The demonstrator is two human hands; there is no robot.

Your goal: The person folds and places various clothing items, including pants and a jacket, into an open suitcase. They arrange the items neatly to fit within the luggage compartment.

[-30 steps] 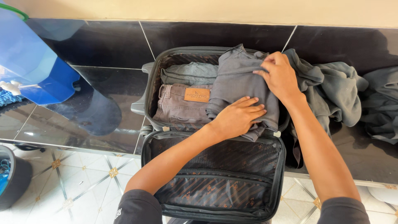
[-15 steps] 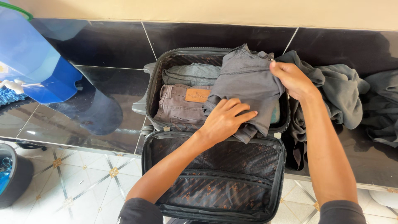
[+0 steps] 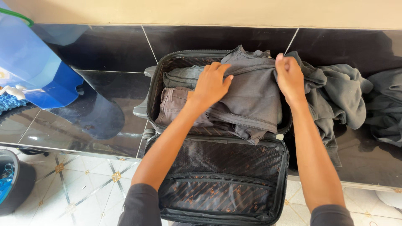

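Note:
An open black suitcase [image 3: 155, 77] lies on a black tiled ledge, its striped-lined lid [image 3: 222, 180] hanging toward me. Inside are folded brown-grey trousers [image 3: 171, 106] and a grey folded garment [image 3: 178, 77]. A dark grey garment [image 3: 255, 98] lies over the right half of the case. My left hand [image 3: 210, 83] presses on its upper left part, fingers spread. My right hand [image 3: 288, 75] pinches its upper right corner at the case's rim.
A heap of grey-green clothing [image 3: 339, 94] lies on the ledge right of the case. A blue plastic container [image 3: 31, 69] stands at the left. A dark bucket [image 3: 12, 178] sits on the patterned floor tiles [image 3: 83, 184] below.
My left hand has moved from the garment's lower edge up to its upper left part, covering the trousers' patch. My right hand shifted slightly up along the right rim.

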